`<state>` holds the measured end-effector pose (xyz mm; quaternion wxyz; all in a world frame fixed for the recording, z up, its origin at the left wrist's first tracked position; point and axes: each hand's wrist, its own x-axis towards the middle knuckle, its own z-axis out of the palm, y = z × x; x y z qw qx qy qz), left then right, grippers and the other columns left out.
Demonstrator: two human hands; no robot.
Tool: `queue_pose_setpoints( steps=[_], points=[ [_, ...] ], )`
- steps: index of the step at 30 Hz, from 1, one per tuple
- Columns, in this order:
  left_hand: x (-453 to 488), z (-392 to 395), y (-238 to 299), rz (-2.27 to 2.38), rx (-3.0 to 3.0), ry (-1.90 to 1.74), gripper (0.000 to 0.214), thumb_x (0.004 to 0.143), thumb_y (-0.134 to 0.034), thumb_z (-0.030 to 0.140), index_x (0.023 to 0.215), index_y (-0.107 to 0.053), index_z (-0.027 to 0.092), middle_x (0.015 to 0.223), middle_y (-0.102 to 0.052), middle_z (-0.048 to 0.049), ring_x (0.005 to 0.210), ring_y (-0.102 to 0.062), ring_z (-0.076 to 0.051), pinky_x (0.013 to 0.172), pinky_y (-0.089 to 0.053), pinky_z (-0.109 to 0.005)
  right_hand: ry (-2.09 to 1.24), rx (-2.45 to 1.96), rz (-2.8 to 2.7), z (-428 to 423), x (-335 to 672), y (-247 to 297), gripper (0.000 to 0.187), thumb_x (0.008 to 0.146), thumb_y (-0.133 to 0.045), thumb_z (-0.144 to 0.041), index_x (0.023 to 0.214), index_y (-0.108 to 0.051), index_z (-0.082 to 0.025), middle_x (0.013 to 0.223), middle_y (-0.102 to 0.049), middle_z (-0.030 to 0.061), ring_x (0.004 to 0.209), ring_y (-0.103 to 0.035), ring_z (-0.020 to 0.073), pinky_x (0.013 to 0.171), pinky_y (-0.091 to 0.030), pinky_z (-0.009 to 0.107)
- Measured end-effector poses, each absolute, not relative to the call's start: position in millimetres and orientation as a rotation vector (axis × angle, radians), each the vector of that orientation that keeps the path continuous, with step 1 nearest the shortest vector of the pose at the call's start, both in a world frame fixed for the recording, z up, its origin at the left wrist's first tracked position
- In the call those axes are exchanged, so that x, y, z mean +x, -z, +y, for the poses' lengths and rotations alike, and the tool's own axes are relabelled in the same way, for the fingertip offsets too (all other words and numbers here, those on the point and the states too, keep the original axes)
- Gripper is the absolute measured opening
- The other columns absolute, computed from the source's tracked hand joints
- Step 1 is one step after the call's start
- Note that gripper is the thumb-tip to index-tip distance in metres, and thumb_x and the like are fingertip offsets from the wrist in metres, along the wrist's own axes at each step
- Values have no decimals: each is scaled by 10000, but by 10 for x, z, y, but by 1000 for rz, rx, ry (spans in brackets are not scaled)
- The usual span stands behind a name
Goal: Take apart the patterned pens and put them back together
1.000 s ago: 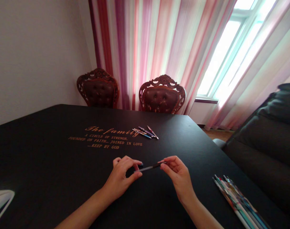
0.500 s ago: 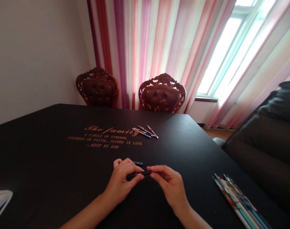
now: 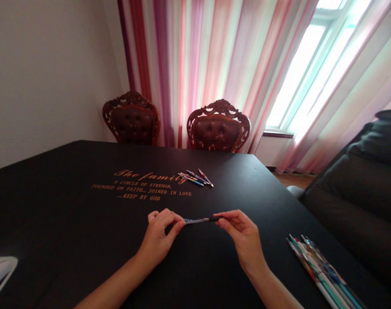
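Above the black table, a thin, pale pen refill (image 3: 197, 221) stretches between my hands. My left hand (image 3: 161, 231), thumb and fingers closed in a pinch, grips its left end. At the refill's right end is a dark pen grip section (image 3: 215, 218), pinched by my right hand (image 3: 243, 236). The refill appears to run into this section. Just behind my left fingertips a bit of a blue-patterned pen barrel (image 3: 188, 219) shows; my left hand hides most of it.
Several pens (image 3: 195, 177) lie in a loose pile farther back on the table (image 3: 69, 223). A bundle of several pens (image 3: 324, 270) lies at the right. A white-edged object (image 3: 2, 274) enters at the lower left. Two carved chairs (image 3: 218, 128) stand behind the table.
My hands have moved apart, the right one going right and slightly up with the dark grip section. A longer stretch of pale refill now shows between them.
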<state>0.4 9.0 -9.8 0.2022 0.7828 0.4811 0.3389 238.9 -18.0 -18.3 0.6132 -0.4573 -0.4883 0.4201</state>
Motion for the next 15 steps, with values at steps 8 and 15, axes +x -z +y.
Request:
queue_pose_setpoints(
  steps=[8, 15],
  points=[
    [-17, 105, 96, 1365, 2147, -951, 234, 905, -525, 399, 802, -674, 250, 786, -680, 16, 808, -595, -198, 868, -302, -380, -979, -1040, -1107, -172, 2431, 183, 163, 766, -760, -287, 881, -674, -210, 945, -750, 43, 823, -691, 175, 804, -544, 308],
    [-16, 108, 96, 1362, 2129, -953, 261, 913, -511, 424, 810, -674, 247, 793, -678, 10, 811, -592, -199, 879, -304, -389, -978, -1052, -1111, -181, 2419, 160, 179, 755, -771, -300, 875, -678, -204, 942, -751, 49, 828, -695, 183, 806, -545, 315]
  ],
)
